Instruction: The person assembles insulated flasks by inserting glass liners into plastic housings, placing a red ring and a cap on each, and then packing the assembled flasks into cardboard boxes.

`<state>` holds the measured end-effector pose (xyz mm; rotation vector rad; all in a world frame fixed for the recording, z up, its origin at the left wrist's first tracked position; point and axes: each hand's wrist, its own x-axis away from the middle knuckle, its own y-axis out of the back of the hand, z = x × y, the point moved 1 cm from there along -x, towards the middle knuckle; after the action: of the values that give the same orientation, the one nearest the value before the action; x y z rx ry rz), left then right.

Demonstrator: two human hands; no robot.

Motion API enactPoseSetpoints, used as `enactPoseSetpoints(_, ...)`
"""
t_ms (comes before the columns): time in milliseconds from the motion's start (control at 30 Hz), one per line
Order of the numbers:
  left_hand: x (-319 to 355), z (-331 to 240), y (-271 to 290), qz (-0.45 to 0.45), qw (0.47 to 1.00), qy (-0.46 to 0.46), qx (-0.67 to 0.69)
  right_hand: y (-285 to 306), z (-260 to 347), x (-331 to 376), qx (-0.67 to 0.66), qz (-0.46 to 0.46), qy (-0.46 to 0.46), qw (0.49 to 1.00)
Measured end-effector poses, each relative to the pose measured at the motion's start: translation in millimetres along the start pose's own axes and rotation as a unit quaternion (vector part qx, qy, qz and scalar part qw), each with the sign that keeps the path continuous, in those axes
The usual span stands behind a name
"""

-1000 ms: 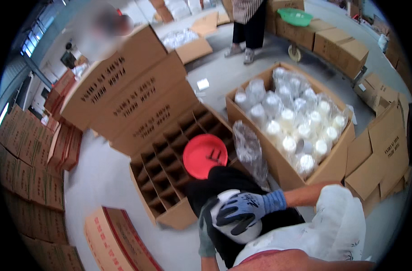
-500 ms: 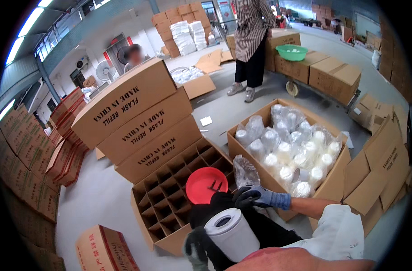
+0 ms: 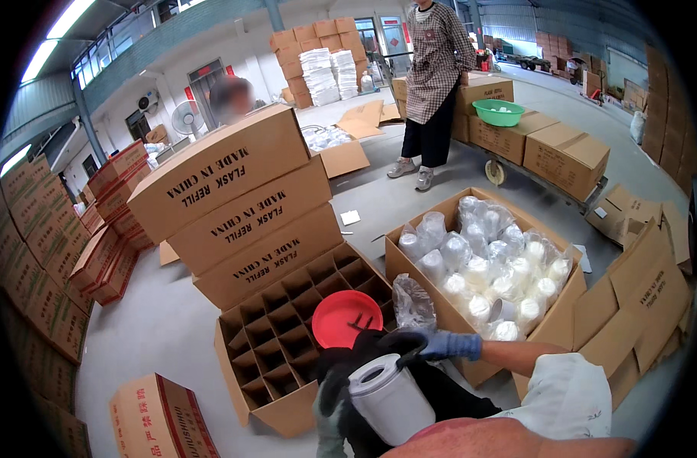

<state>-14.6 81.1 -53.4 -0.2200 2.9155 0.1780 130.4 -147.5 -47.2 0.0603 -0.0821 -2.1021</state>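
Observation:
A white cylindrical canister (image 3: 394,404) with a round opening in its top leans tilted over my lap, on dark cloth. My left hand (image 3: 332,401), in a grey and black glove, is wrapped round its left side. My right hand (image 3: 432,345), in a blue-grey glove with dark fingers, is at the canister's upper right rim; its fingers are curled and blurred. Just beyond lies a red plastic dish (image 3: 347,319) with a few small dark pieces in it. It rests on an open carton (image 3: 287,416) with cardboard dividers. A crumpled clear plastic bag (image 3: 414,301) is beside the dish.
To the right, an open carton (image 3: 409,267) holds several white bottle-like pieces in clear bags. Stacked cartons (image 3: 219,172) rise beyond the divided carton. A person (image 3: 434,76) stands near a loaded cart with a green basin (image 3: 498,113). Flattened cardboard (image 3: 631,305) leans at right.
My right hand has moved from above the dark cloth down to the canister's rim. The left hand has risen slightly along the canister's side. The view has shifted a little.

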Motion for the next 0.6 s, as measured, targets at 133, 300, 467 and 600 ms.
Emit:
enactPoseSetpoints(133,-16.3,19.2,1.3,0.016,0.993,-0.051,-0.103,2.0,-4.7,-2.3,-0.047,0.028,-0.005,0.998)
enactPoseSetpoints(300,-32.8,-3.8,3.5,0.083,0.973,-0.146,-0.161,-18.4,27.6,-23.7,0.209,-0.01,0.244,0.947)
enactPoseSetpoints(467,-40.5,5.4,14.3,0.081,0.988,-0.074,0.106,-30.8,48.3,-51.3,0.209,-0.071,0.247,0.944)
enactPoseSetpoints(600,-56.4,21.0,29.1,0.069,0.975,0.006,0.212,-39.5,62.1,-69.9,0.146,-0.039,0.259,0.954)
